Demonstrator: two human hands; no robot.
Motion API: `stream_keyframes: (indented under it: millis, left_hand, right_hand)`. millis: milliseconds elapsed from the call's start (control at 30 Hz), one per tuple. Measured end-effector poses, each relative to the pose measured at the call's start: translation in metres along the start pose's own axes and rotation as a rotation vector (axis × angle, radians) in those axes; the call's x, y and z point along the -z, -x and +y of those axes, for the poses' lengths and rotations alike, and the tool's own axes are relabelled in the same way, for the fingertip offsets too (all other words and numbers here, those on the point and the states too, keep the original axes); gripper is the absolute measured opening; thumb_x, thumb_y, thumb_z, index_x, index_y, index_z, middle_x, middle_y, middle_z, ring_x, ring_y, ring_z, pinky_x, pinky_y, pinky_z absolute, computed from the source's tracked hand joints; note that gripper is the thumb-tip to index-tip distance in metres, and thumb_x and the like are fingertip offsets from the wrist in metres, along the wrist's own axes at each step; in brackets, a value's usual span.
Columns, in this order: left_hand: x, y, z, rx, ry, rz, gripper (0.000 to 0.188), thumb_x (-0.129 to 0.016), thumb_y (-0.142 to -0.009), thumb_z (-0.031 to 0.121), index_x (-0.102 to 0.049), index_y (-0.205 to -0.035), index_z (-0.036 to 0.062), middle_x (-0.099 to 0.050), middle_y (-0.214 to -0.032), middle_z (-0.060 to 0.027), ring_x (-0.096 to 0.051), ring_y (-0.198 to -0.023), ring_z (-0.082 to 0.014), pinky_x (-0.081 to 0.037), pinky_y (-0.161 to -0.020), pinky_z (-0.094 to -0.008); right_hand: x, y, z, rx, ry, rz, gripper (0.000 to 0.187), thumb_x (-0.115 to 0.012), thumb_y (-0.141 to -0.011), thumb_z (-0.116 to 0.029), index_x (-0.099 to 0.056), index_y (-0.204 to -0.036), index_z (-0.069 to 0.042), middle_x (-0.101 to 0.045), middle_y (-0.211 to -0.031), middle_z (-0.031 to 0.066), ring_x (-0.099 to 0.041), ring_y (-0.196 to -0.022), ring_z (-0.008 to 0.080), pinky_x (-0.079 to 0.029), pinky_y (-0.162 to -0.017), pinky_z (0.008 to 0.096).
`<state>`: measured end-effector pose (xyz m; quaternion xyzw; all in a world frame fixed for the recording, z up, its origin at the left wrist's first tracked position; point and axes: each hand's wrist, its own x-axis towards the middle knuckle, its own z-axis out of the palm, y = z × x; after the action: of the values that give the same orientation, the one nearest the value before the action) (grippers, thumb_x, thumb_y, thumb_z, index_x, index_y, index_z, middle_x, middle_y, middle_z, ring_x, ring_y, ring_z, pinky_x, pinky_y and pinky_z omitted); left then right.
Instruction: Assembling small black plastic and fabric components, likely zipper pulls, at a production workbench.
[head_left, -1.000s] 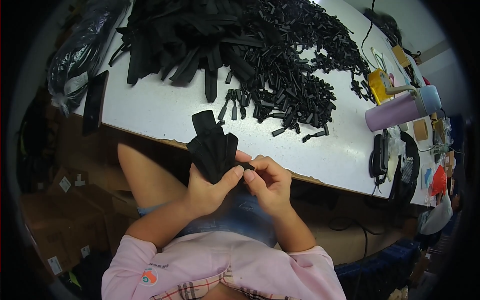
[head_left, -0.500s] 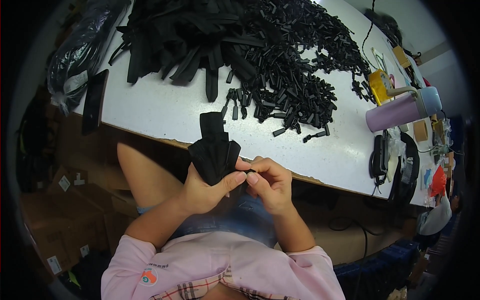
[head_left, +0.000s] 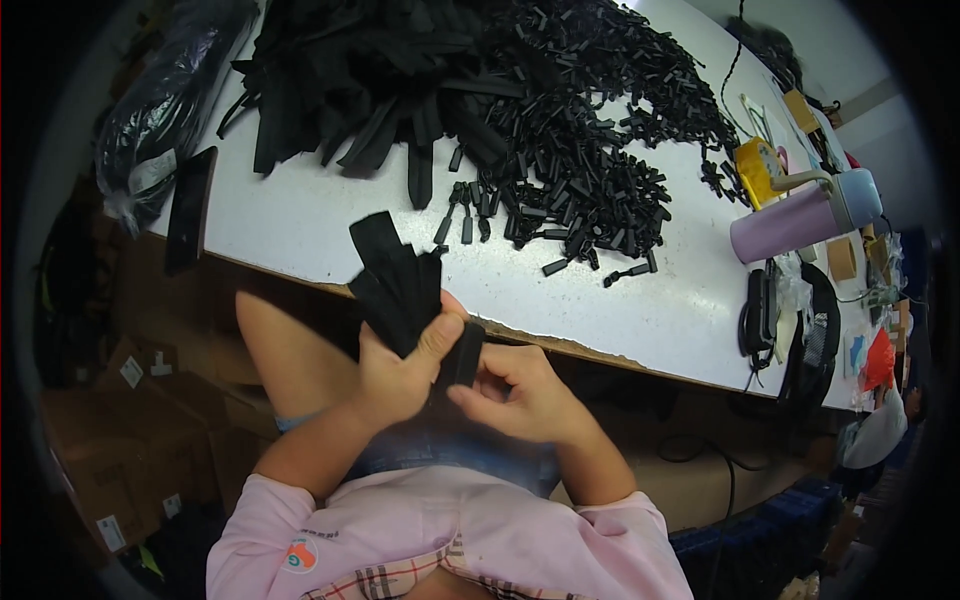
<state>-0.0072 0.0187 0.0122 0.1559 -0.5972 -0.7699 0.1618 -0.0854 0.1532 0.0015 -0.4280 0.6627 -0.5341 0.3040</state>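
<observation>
In my left hand (head_left: 405, 375) is a fanned bunch of black zipper strips (head_left: 393, 280), pinched under the thumb and standing up toward the table edge. One separate zipper strip (head_left: 463, 352) hangs down on the right side of that hand. My right hand (head_left: 525, 395) is beside this strip, its fingers curled in and its thumb tip close to the strip's lower end. Whatever the curled fingers hold, if anything, is hidden. Beyond my hands, a few black zipper sliders (head_left: 467, 228) lie on the white table (head_left: 300, 225), next to a large heap of sliders (head_left: 590, 190).
A pile of black zipper strips (head_left: 360, 80) covers the table's far left. At the left edge are a dark phone-like slab (head_left: 190, 210) and a black plastic-wrapped bundle (head_left: 165, 110). On the right stand a lilac bottle (head_left: 785, 228) and a yellow object (head_left: 758, 172). Cardboard boxes (head_left: 130, 440) sit lower left.
My hands were together with fingertips touching; now they are apart. The bunch has tilted left and spread. One strip now hangs separately between the hands.
</observation>
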Motion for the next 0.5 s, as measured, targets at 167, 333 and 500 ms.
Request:
stream_keyframes:
  millis: [167,333,500]
  left_hand:
    - [0.006,-0.009,-0.01,0.137,0.12,-0.167,0.028,-0.048,-0.085,0.028,-0.049,-0.097,0.0033,-0.047,-0.063,0.001,-0.04,-0.046,-0.0036,-0.032,-0.042,-0.0165]
    - [0.006,-0.004,-0.013,0.234,0.195,-0.286,0.052,-0.055,-0.078,0.043,-0.042,-0.107,0.0017,-0.05,-0.072,-0.0017,-0.046,-0.059,-0.0056,-0.038,-0.052,-0.0172]
    - [0.006,-0.004,-0.013,0.171,0.064,-0.338,0.068,-0.075,-0.061,0.033,-0.04,-0.109,0.0004,-0.047,-0.099,-0.0071,-0.047,-0.09,-0.0128,-0.04,-0.076,-0.0247]
  right_hand:
    - [-0.009,-0.008,-0.015,0.3,0.338,0.535,0.03,-0.066,-0.06,-0.008,-0.057,-0.087,-0.002,-0.055,-0.078,0.0082,-0.052,-0.062,0.0197,-0.042,-0.053,0.0267]
    - [-0.014,-0.014,-0.005,0.526,0.657,0.536,0.043,-0.067,-0.052,-0.008,-0.057,-0.093,-0.002,-0.054,-0.085,0.0074,-0.052,-0.072,0.0219,-0.041,-0.064,0.029]
    - [-0.017,-0.009,0.003,0.584,0.619,0.591,0.036,-0.066,-0.053,-0.005,-0.059,-0.088,-0.003,-0.054,-0.08,0.0051,-0.051,-0.068,0.0197,-0.042,-0.059,0.0271]
